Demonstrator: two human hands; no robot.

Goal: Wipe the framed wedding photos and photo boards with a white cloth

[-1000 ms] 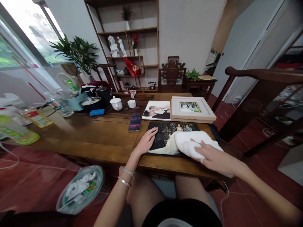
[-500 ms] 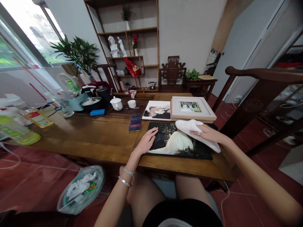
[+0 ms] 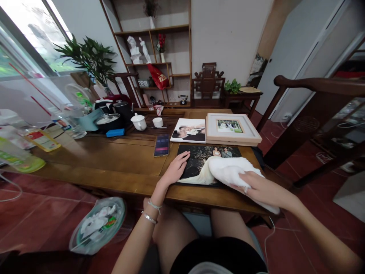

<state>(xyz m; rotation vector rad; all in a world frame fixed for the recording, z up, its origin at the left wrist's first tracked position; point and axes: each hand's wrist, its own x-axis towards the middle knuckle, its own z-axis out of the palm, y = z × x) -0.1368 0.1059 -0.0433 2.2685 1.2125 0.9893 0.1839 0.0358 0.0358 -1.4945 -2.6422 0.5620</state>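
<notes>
A dark photo panel (image 3: 196,161) lies flat at the table's front edge; it shows two people and a long pale dress. My left hand (image 3: 176,167) rests flat on its left side, fingers stretched out. Bunched under my right hand (image 3: 256,186) is a white cloth (image 3: 234,169), gripped and pressed on the panel's right part, which it hides. One end of the cloth hangs past the table edge. Just behind the panel lie a white-edged photo print (image 3: 188,130) and a light wooden picture frame (image 3: 234,129).
A phone (image 3: 161,145) lies left of the panel. Farther left are a white lidded teapot (image 3: 138,122), a white cup (image 3: 157,122), a blue block (image 3: 115,133) and several bottles. A lined trash bin (image 3: 98,224) stands on the floor; a wooden chair (image 3: 296,118) is at the right.
My right hand has moved the cloth toward me and slightly right, uncovering the two people at the panel's top. My left hand stays in place on the panel.
</notes>
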